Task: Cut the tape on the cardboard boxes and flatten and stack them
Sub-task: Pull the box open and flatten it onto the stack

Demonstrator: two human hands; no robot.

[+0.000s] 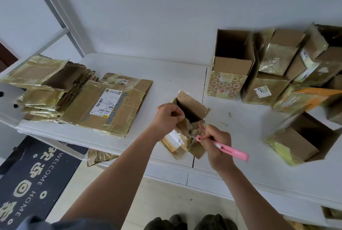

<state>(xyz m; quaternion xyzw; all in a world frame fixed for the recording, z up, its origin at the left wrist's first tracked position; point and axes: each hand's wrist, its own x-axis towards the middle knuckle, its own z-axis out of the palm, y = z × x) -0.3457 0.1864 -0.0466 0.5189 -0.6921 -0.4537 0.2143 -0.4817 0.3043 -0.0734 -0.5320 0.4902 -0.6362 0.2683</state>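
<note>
Head view shows a small box (pixel 187 118) standing near the front edge of the white tabletop (pixel 166 74), its top open and its torn flaps crumpled with yellowish tape. Left hand (pixel 167 117) has its grip curled round the box's upper left flap, pinching the cardboard. Right hand (pixel 215 143) has its grip wrapped around a pink cutter (pixel 227 148), whose tip touches the taped front of the box while the handle points out to the right. On the left side of the tabletop lies a stack of flattened boxes (pixel 77 98), the top sheet bearing a white shipping label. At the right rear a tall open box (pixel 231 67) stands upright, just beside a pile of taped boxes (pixel 288 67). Nearer the front right, another open box (pixel 303 137) lies tipped on its side. A dark doormat (pixel 31 179) lies on the floor at lower left.
</note>
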